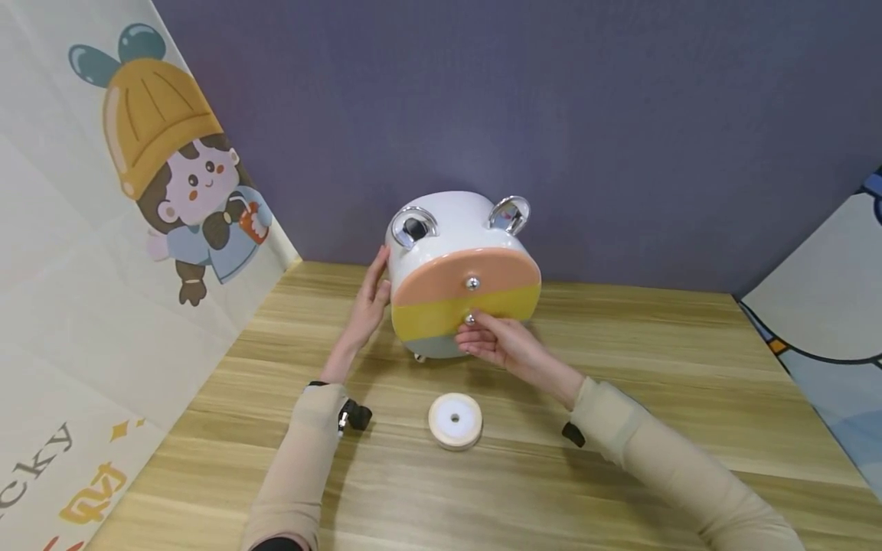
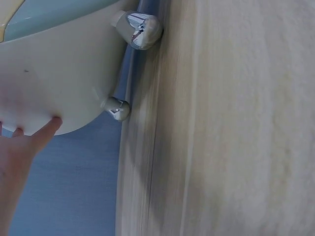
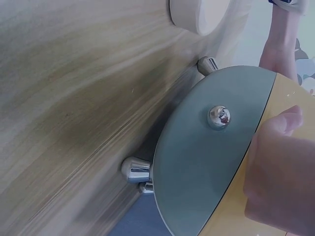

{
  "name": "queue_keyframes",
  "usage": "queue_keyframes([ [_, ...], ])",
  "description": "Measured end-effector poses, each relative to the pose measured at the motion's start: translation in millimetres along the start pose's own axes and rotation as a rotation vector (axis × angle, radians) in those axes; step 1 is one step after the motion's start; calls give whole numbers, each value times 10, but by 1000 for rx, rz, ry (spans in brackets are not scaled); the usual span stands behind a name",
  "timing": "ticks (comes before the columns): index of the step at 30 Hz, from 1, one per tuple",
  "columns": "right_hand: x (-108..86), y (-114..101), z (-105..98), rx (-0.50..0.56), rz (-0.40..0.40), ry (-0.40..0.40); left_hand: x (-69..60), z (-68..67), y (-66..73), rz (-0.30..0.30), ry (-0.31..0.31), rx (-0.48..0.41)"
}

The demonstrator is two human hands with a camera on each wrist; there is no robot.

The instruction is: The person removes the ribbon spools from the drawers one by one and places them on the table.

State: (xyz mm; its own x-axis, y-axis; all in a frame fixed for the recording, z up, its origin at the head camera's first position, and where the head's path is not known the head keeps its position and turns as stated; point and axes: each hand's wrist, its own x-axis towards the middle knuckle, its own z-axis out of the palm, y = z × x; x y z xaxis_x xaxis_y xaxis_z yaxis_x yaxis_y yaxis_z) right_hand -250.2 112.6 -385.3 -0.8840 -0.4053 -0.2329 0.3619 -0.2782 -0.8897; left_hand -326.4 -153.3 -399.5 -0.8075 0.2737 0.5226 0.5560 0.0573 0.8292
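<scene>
A rounded white drawer box [image 1: 451,214] with two silver ear shapes stands near the back wall on short silver feet. Its front has an orange, a yellow and a blue-grey drawer, each with a silver knob. My right hand [image 1: 506,348] pinches the knob [image 1: 471,318] of the yellow drawer [image 1: 430,317]; in the right wrist view the hand hides that knob. Against the box's left side rests my left hand [image 1: 365,310], fingers extended, their tips touching the white shell in the left wrist view. The blue-grey drawer's knob [image 3: 219,117] shows in the right wrist view.
A round white disc [image 1: 455,421] with a cream rim and a small centre hole lies on the wooden table [image 1: 620,474] in front of the box. Behind stands a dark blue-purple wall [image 1: 586,138]; a white panel with a cartoon figure [image 1: 186,168] borders the left.
</scene>
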Motion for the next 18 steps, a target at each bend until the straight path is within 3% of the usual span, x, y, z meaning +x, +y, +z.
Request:
queue_keyframes([
  [1,-5,-1,2,0,2,3,-3,6,51,-14,-4,-4],
  [8,-27,12,9,5,13,6,-8,10,44,-53,-15,-66],
  [18,-87,51,-4,34,31,13,-9,10,42,-53,-21,-38],
])
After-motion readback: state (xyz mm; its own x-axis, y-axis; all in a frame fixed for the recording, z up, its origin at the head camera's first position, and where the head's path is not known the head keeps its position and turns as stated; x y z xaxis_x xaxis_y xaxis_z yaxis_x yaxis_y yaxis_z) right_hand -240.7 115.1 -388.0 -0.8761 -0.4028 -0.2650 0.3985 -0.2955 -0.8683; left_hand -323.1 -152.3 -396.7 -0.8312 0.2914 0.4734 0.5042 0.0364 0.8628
